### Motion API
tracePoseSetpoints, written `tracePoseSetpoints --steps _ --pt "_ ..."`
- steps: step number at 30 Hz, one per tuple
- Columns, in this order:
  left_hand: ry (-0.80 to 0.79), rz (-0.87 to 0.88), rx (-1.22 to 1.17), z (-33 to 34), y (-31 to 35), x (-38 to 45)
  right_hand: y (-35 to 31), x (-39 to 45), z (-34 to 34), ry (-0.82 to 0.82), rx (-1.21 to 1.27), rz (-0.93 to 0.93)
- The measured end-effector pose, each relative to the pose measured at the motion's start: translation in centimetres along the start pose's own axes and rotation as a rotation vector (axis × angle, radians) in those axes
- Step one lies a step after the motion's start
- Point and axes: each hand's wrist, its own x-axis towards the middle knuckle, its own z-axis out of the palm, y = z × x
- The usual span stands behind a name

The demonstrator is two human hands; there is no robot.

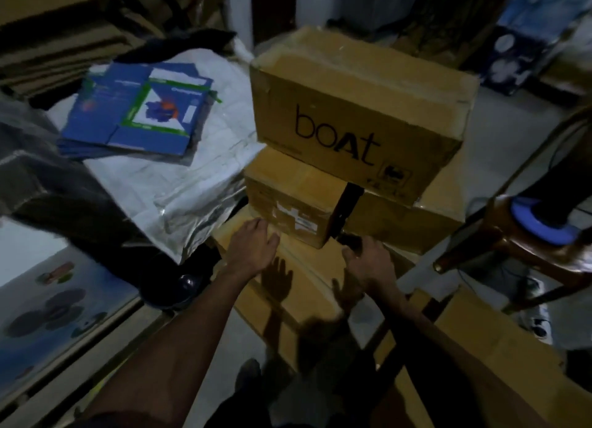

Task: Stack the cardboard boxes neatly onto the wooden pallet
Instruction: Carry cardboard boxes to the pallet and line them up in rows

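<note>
A brown cardboard box printed "boAt" (358,113) sits on top of the stack. Two smaller cardboard boxes lie under it, a left one with a label (288,200) and a right one (403,222), with a dark gap between them. They rest on a large flat box (307,286) at the bottom. My left hand (253,248) hovers with relaxed fingers just in front of the labelled box. My right hand (368,264) is above the flat box with loosely curled fingers, holding nothing. The pallet is hidden.
Flattened blue printed cartons (134,113) lie on a white plastic sheet (192,184) to the left. A wooden chair (525,245) with a blue tape roll (541,219) stands at right. More cardboard (499,354) lies at lower right, stacked flat cardboard (64,43) at back left.
</note>
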Motion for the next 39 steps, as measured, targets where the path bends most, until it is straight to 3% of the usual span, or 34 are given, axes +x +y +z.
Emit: tracePoseSetpoints --steps 3,7,15,22,28,34,39 --pt "0.017 0.085 -0.036 -3.2 0.4 5.6 -3.1 1.6 -1.6 0.100 0.031 0.039" --pt "0.053 0.068 -0.245 -7.8 2.9 11.5 -6.4 3.9 -5.1 0.279 0.079 0.054" --pt "0.220 -0.204 -0.646 -12.4 4.8 20.9 -8.4 10.1 -11.9 0.625 0.113 0.104" --pt "0.231 -0.309 -0.883 -14.8 3.3 30.8 -8.5 15.9 -15.5 0.758 0.209 0.331" --pt "0.187 -0.265 -1.019 -15.9 2.7 37.5 -6.9 20.6 -16.3 0.818 0.598 0.577" --pt "0.147 -0.195 -1.197 -15.5 1.6 39.2 -6.2 22.3 -16.0 0.921 0.876 0.632" --pt "0.140 -0.190 -1.269 -15.5 1.7 38.9 -6.4 22.4 -15.7 0.944 0.939 0.638"
